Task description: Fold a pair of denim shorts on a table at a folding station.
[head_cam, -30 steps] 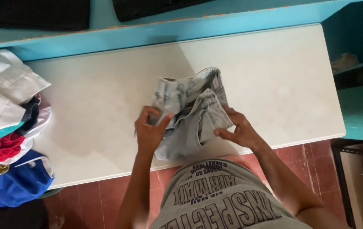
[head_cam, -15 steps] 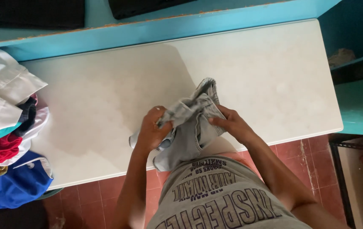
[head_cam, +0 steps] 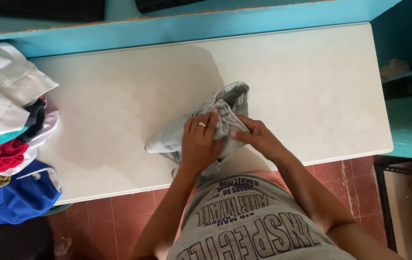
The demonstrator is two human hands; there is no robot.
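Observation:
A pale grey-blue denim garment [head_cam: 225, 103] lies bunched on the white table [head_cam: 312, 91], near its front edge. My left hand [head_cam: 200, 142], with a ring on one finger, presses down on the garment's lower left part and grips the cloth. My right hand [head_cam: 256, 137] pinches the fabric just to the right, fingertips close to the left hand. A flat corner of the denim [head_cam: 160, 143] sticks out to the left of my left hand. Part of the garment hangs over the table's front edge, hidden by my arms.
A heap of mixed clothes [head_cam: 8, 139], white, red, teal and blue, sits at the table's left end. A turquoise ledge [head_cam: 191, 26] runs behind the table. Turquoise shelves [head_cam: 408, 96] stand at the right. Reddish floor tiles [head_cam: 114, 216] show below.
The garment was held up and spread between both hands; it is now lowered and bunched on the table. Both hands have come together over it, the left one pressing on top.

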